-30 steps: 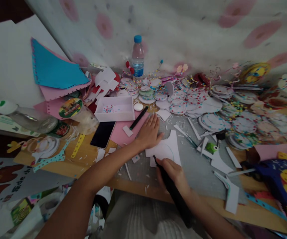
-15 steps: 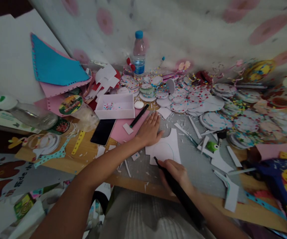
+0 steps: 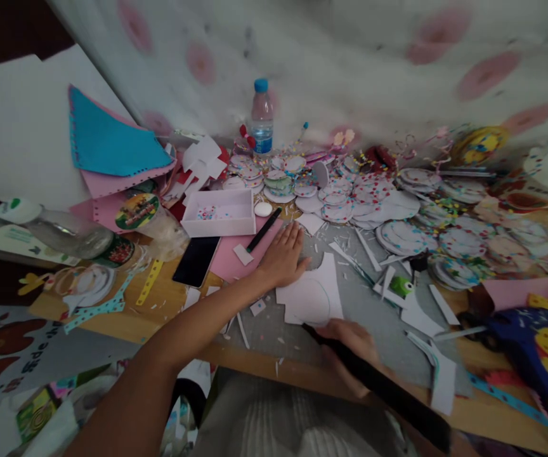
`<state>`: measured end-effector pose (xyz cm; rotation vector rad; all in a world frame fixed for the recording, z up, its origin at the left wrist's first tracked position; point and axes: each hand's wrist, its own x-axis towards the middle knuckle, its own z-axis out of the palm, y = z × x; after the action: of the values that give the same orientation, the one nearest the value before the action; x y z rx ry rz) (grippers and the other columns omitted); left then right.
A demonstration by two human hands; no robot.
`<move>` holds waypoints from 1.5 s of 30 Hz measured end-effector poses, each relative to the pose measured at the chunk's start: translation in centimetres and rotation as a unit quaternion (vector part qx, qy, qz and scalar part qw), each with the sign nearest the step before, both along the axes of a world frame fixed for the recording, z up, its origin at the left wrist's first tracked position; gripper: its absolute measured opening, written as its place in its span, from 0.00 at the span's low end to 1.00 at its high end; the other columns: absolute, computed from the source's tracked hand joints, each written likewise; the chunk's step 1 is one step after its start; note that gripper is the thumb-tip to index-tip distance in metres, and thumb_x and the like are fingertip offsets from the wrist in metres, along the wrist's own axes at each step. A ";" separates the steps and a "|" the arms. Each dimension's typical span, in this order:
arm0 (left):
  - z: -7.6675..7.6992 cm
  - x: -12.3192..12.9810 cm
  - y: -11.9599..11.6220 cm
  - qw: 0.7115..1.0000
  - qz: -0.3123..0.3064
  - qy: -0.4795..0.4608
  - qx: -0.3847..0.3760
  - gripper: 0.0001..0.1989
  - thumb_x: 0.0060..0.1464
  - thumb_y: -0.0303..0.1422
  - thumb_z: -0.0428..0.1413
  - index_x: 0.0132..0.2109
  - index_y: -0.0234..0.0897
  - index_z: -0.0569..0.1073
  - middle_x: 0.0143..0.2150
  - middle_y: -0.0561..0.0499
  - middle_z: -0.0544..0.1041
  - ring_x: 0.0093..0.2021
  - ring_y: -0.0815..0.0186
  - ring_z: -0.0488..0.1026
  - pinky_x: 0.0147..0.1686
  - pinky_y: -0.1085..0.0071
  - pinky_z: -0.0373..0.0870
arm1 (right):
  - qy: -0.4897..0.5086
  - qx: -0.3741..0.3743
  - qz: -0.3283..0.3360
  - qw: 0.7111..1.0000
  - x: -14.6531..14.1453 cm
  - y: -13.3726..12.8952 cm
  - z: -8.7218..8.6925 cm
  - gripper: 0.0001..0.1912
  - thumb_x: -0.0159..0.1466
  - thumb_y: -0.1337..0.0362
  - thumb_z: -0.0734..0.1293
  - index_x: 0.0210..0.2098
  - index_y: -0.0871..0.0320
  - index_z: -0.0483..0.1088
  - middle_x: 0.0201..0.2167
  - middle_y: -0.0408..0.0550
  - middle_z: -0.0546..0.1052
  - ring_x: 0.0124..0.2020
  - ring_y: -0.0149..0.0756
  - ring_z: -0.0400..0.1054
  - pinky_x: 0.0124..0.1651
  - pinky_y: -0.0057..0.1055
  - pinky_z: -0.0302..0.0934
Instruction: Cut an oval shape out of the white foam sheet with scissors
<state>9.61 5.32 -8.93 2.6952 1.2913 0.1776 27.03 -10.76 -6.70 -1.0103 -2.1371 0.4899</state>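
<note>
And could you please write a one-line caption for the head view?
Left hand rests at a white card while the right hand holds a black tool to its lower edge.

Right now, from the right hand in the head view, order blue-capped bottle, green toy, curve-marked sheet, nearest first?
From the right hand:
1. Curve-marked sheet, just ahead, slightly left.
2. Green toy, ahead and right.
3. Blue-capped bottle, ahead at the back.

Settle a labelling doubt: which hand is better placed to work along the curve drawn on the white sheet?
Right, probably: the right hand holds the black tool, tip at the sheet's lower edge. The left hand lies flat.
</note>
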 end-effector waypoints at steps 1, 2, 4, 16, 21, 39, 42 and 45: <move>0.0 -0.1 0.0 1.000 -0.008 0.000 0.002 0.36 0.63 0.44 0.39 0.67 0.18 0.44 0.70 0.29 0.40 0.70 0.50 0.35 0.66 0.55 0.37 | 0.020 -0.016 -0.034 0.999 0.5 -0.3 0.3 0.11 0.61 0.71 0.59 0.42 0.55 0.66 0.27 0.47 0.75 0.27 0.37 0.71 0.28 0.31 0.65; 0.1 -0.3 0.0 1.000 -0.021 0.001 0.004 0.36 0.63 0.44 0.39 0.67 0.18 0.44 0.70 0.29 0.40 0.70 0.51 0.35 0.66 0.55 0.38 | 0.040 -0.037 -0.069 0.996 1.0 -0.5 0.6 0.10 0.61 0.70 0.60 0.41 0.54 0.66 0.28 0.47 0.76 0.28 0.38 0.73 0.28 0.31 0.66; 0.4 -0.4 0.1 0.998 -0.062 0.001 0.004 0.36 0.63 0.45 0.40 0.67 0.19 0.44 0.70 0.30 0.41 0.71 0.53 0.35 0.66 0.57 0.39 | 0.076 -0.078 -0.127 0.986 1.7 -0.9 1.1 0.07 0.62 0.68 0.62 0.40 0.53 0.67 0.30 0.47 0.77 0.29 0.39 0.74 0.28 0.30 0.67; 1.6 1.9 2.8 0.946 -0.322 -0.001 -0.021 0.35 0.63 0.44 0.40 0.68 0.25 0.44 0.72 0.40 0.41 0.71 0.63 0.34 0.67 0.64 0.36 | 0.096 -0.120 -0.065 0.986 -2.0 0.6 0.2 0.11 0.61 0.67 0.63 0.44 0.52 0.63 0.30 0.43 0.75 0.27 0.35 0.71 0.28 0.29 0.66; 1.6 1.7 2.7 0.946 -0.324 0.004 -0.007 0.34 0.63 0.43 0.41 0.68 0.24 0.45 0.72 0.40 0.42 0.71 0.63 0.35 0.67 0.65 0.34 | 0.083 -0.107 -0.002 0.991 -4.0 2.1 0.1 0.13 0.59 0.69 0.63 0.43 0.53 0.63 0.29 0.43 0.74 0.25 0.34 0.70 0.26 0.28 0.63; 1.3 1.9 2.7 0.946 -0.323 0.013 0.001 0.34 0.62 0.43 0.40 0.68 0.25 0.46 0.71 0.41 0.45 0.71 0.64 0.36 0.67 0.66 0.35 | 0.013 -0.043 0.074 0.996 -4.4 2.7 -0.6 0.11 0.59 0.73 0.59 0.42 0.57 0.62 0.25 0.43 0.65 0.25 0.34 0.61 0.26 0.29 0.54; 1.4 1.9 2.7 0.947 -0.322 0.015 -0.001 0.34 0.62 0.42 0.40 0.68 0.25 0.47 0.71 0.41 0.45 0.71 0.65 0.37 0.67 0.65 0.35 | 0.003 -0.033 0.088 0.996 -4.3 2.9 -0.4 0.12 0.59 0.74 0.58 0.41 0.57 0.62 0.24 0.42 0.64 0.25 0.34 0.60 0.26 0.30 0.51; 1.4 2.0 2.7 0.947 -0.320 0.012 -0.001 0.34 0.62 0.42 0.41 0.68 0.24 0.47 0.71 0.41 0.46 0.71 0.64 0.37 0.67 0.65 0.36 | -0.001 -0.028 0.093 0.995 -4.2 2.9 -0.3 0.12 0.58 0.75 0.58 0.40 0.57 0.62 0.23 0.41 0.63 0.24 0.34 0.58 0.25 0.30 0.49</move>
<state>11.57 8.02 -7.58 2.9496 0.3600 0.0648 22.82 -7.86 -6.95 -0.8458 -2.2421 0.6419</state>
